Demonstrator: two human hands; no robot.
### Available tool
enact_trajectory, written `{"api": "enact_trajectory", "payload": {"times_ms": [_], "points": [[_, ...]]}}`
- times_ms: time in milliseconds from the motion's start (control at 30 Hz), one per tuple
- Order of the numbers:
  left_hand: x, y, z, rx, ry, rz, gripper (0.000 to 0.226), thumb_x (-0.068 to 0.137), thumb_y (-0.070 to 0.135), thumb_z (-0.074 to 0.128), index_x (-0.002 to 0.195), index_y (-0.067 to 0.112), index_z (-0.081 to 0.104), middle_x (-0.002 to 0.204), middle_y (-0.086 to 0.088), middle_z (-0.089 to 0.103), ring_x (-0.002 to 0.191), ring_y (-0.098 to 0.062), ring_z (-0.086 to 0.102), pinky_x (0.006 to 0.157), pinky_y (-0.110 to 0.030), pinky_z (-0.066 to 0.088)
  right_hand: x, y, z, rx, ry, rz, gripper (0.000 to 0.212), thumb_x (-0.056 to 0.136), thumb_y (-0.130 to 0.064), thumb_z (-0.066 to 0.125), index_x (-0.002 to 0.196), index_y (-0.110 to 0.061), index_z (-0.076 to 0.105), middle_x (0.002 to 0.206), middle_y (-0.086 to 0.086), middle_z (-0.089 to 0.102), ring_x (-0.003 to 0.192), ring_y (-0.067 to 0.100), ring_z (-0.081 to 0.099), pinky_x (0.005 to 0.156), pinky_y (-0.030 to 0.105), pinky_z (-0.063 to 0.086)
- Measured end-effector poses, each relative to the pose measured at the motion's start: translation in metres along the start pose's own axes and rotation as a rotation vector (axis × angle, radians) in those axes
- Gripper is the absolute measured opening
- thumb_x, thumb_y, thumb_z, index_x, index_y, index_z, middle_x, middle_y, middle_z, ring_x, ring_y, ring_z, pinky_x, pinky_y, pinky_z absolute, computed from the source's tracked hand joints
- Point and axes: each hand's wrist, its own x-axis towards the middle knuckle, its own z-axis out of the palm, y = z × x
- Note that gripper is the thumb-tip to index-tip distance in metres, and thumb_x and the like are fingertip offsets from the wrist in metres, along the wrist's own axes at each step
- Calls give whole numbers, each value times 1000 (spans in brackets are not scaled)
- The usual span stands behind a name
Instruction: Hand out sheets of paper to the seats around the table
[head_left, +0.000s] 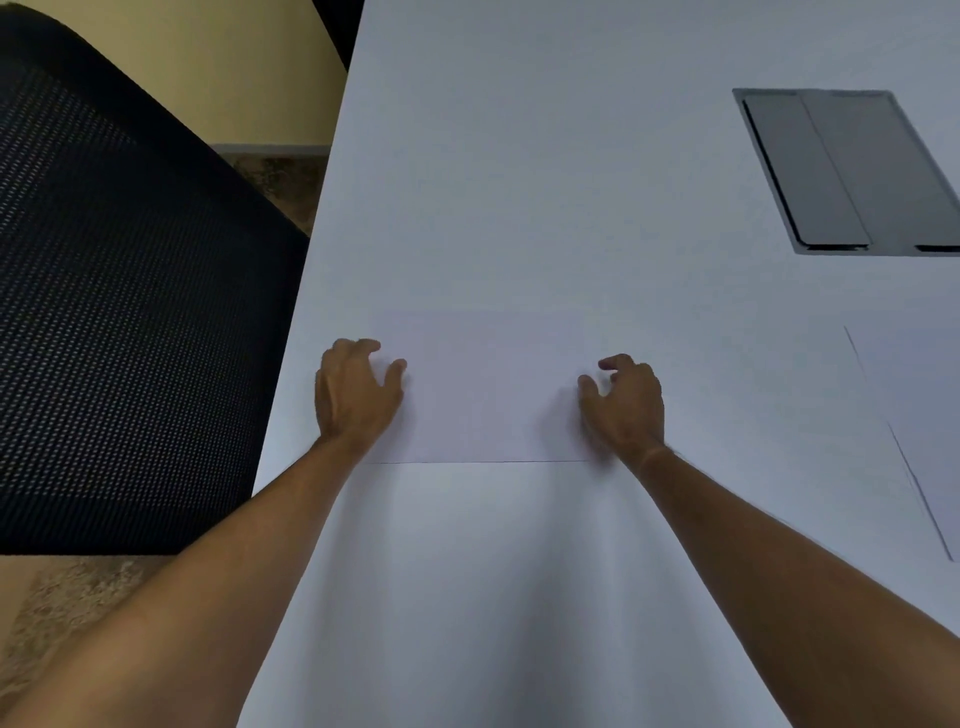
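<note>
A white sheet of paper (488, 389) lies flat on the white table (519, 156), near the table's left edge and beside a chair. My left hand (356, 392) sits at the sheet's left edge, fingers loosely bent, thumb touching the paper. At the sheet's right edge is my right hand (626, 402), fingers also loosely bent and fingertips at the paper. Neither hand lifts the sheet.
A black mesh office chair (130, 286) stands close against the table's left side. A grey cable hatch (852, 171) is set into the tabletop at the far right. Another sheet of paper (930, 441) lies at the right border, cut off by the frame.
</note>
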Motion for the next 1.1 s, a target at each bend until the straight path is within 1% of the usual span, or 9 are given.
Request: {"api": "enact_trajectory", "payload": {"times_ms": [67,167,267,367,434,600,767,867,1101], "points": [[-7,10,2,101,-30,149,61,89,43,62,136,6,51,139,-15,50,129,-32,44,107,-42,33,-9,-2,-4,-163,19,-143,54,88,-38,61,135,-14,52,132,14,52,125,31,45,99,42,38],[-16,24,5,236,-96,328,86,88,60,50,152,9,26,160,-14,24,147,-30,21,119,-41,11,-20,-6,-12,-371,12,-290,75,87,-48,57,150,-14,35,154,16,34,141,32,30,110,46,29],[-25,39,7,362,-144,470,99,84,73,31,156,11,2,164,-13,0,151,-28,-2,122,-42,-4,-30,-6,-22,-455,13,-339,89,87,-58,50,157,-15,17,163,17,15,151,33,13,117,47,19],[-36,57,7,408,-166,540,102,82,78,22,155,13,-11,163,-12,-13,150,-27,-15,121,-45,-7,-41,-5,-34,-466,26,-368,94,87,-63,45,158,-15,6,165,17,6,152,31,5,121,46,9],[-42,69,5,404,-168,567,102,82,79,19,154,14,-14,162,-11,-17,149,-27,-18,121,-46,-7,-47,-3,-43,-454,45,-369,96,88,-65,44,158,-15,1,165,16,2,153,31,2,122,46,5],[-63,105,-1,383,-159,643,99,83,78,12,154,14,-14,162,-11,-20,148,-27,-20,121,-47,-7,-66,9,-72,-458,93,-371,96,90,-68,37,157,-15,-7,165,14,-7,153,29,-6,123,47,0],[-94,140,-1,344,-157,708,95,85,74,11,154,15,-14,161,-11,-21,148,-26,-21,121,-47,-7,-89,28,-105,-435,150,-351,96,89,-71,31,157,-17,-9,165,12,-9,153,27,-9,123,48,-2],[-119,160,3,349,-168,741,94,86,74,12,153,16,-16,161,-11,-23,148,-25,-23,121,-47,-8,-105,49,-127,-452,176,-326,96,87,-72,25,157,-17,-10,165,12,-10,153,26,-10,123,47,-5],[-195,224,15,314,-170,824,93,86,74,12,153,17,-19,160,-10,-24,147,-25,-23,121,-46,-9,-157,119,-185,-443,251,-251,96,87,-72,26,157,-18,-10,165,10,-10,152,25,-11,122,47,-6]]}}
